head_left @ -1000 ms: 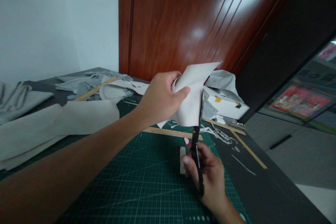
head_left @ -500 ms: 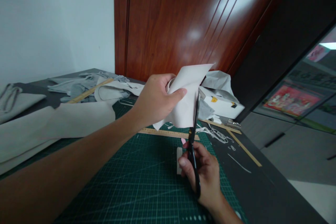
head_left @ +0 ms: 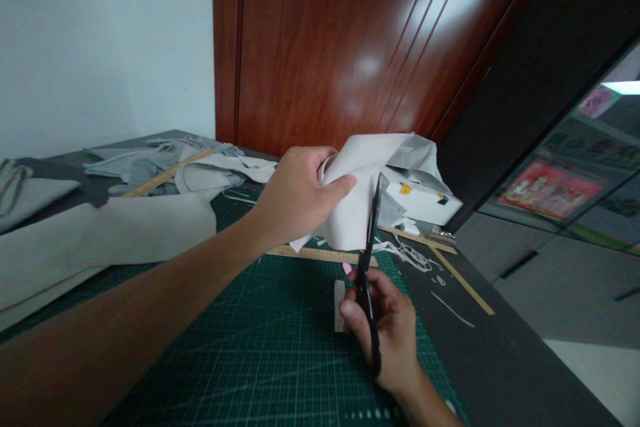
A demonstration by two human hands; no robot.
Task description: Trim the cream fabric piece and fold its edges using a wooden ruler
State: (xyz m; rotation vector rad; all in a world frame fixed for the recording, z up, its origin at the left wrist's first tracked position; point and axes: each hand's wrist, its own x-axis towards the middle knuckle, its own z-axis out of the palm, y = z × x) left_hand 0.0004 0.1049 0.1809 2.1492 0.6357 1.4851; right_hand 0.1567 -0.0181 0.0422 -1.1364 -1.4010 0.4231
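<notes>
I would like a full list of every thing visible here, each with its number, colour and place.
fabric piece: one, pale grey, held up above the mat in the left hand
scissors: one, black, blades at the fabric's edge
cutting mat: one, dark green with a grid, on the table
wooden rulers: at least three, tan, around the mat
small strip: one, pale, on the mat
fabric pile: several pieces, grey, left side
white box: one, behind the fabric
table: one, dark
door: one, red-brown, behind
left hand: grips the fabric
right hand: holds the scissors
</notes>
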